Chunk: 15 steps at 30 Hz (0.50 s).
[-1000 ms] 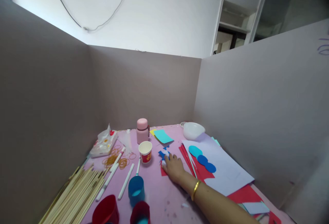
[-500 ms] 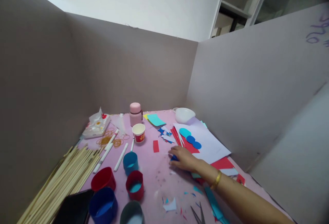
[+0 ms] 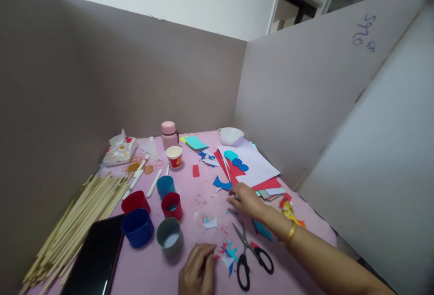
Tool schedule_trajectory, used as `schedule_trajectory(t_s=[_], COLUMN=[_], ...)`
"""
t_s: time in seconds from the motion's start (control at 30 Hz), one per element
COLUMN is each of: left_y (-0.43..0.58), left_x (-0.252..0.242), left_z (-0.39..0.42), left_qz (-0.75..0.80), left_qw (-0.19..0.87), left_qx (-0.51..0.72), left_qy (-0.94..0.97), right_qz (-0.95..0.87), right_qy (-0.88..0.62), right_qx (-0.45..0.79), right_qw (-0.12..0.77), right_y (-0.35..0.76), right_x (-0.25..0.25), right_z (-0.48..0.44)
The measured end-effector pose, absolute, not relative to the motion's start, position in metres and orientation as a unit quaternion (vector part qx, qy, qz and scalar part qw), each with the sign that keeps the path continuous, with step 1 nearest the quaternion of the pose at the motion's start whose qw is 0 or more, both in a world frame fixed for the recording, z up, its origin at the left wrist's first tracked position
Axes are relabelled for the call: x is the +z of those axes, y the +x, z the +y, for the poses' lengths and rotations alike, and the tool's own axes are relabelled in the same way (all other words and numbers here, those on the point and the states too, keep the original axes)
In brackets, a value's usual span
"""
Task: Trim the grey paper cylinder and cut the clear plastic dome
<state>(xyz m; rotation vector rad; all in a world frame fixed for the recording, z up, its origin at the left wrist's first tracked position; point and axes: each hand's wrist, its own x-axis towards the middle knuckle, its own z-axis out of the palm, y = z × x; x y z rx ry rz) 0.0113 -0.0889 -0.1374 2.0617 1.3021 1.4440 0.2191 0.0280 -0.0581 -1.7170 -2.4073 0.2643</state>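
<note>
My right hand (image 3: 247, 201) reaches in from the right, low over the table. Its fingers are bent, with the thumb apart from them, and I see nothing clearly held. Just beyond the fingertips lies a curved blue paper offcut (image 3: 222, 184). At the bottom edge, my left hand (image 3: 197, 270) is closed, fingers curled towards the thumb; whatever it may hold is hidden. Beside it sits a pile of small paper scraps (image 3: 229, 253) in blue, red and white. Black-handled scissors (image 3: 248, 250) lie with blades partly spread between the scraps and my right forearm.
Several paper rings (image 3: 138, 229) stand left of centre, near a black phone (image 3: 95, 256) and thin wooden sticks (image 3: 73, 227). Further back are a paper cup (image 3: 174, 159), a pink flask (image 3: 169, 136) and a white bowl (image 3: 230, 137). Blue paper circles (image 3: 237, 162) lie on coloured sheets.
The blue paper under my right hand now lies beyond its fingertips. My left hand has come into view at the bottom. The camera has tilted, showing the whole scissors and more of the near table.
</note>
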Motion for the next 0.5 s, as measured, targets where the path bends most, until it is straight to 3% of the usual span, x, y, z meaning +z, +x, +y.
schedule_trajectory(t_s=[0.2,0.4,0.5], left_y=[0.02,0.03,0.031], left_x=[-0.137,-0.132,-0.124], left_z=[-0.093,-0.089,-0.087], left_qz=[0.494,0.589,0.592], left_qw=[0.119,0.052,0.058], left_qx=[0.431,0.127,0.079], left_qy=[0.746,0.797,0.8], right_qz=[-0.764,-0.73,-0.74], right_qy=[-0.623,-0.644,-0.617], right_qx=[0.152,0.181,0.195], right_qw=[0.066,0.138,0.187], right_y=[0.247,0.241,0.247], right_x=[-0.078,-0.103,-0.109], right_z=[-0.088,-0.112,-0.111])
